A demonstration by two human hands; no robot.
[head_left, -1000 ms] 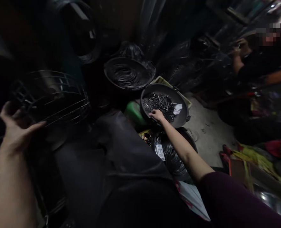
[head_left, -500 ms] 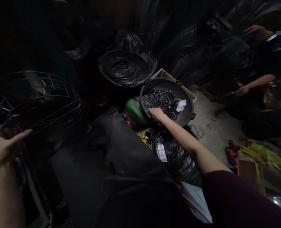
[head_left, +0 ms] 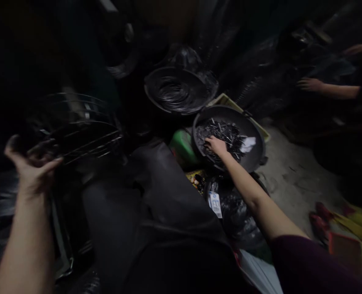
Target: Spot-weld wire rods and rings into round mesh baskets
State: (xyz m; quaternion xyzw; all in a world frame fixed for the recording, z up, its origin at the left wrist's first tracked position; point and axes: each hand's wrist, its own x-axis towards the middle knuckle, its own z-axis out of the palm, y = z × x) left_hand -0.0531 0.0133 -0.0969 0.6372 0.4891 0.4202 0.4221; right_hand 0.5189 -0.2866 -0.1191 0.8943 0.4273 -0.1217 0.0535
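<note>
Well left of the pan [head_left: 253, 158], the left hand [head_left: 35, 165] is spread open beside a wire rack [head_left: 92, 150]. In the pan, the right hand [head_left: 216, 145], nearer the thin pieces [head_left: 232, 132], rests bent fingers among them; whether it grips any, I cannot tell. They lie under and beyond it, pointing every way.

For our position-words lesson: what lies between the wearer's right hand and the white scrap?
In the head view, thin dark pieces lie between the right hand and the white scrap.

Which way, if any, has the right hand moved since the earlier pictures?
Yes: the right hand moved slightly inward, away from the basin's near rim.
</note>
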